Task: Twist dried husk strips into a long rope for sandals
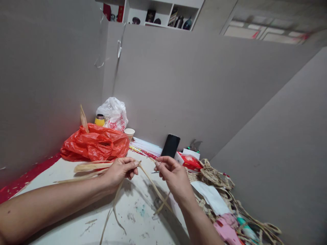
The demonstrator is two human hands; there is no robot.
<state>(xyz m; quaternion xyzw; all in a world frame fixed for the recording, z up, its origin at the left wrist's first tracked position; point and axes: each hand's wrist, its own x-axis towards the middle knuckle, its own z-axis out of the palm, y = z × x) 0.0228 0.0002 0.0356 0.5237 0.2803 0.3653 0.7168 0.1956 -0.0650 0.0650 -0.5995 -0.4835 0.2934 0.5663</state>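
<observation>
I am pinching pale straw strips (150, 182) between the thumb and fingertips of my left hand (120, 172), their loose ends trailing down over the paint-flecked white table (76, 224). My right hand (173, 175) is pinching the strip's other end, fingers narrow. Beyond, a red plastic bag (95, 146) is lying beside a paper cup (129, 133) and a black phone (170, 145) leaning on the grey wall.

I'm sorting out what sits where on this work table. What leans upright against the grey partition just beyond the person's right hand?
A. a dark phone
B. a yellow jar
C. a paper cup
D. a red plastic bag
A: the dark phone stands propped against the partition right behind the right hand, while the jar, cup and red bag sit farther left.
</observation>
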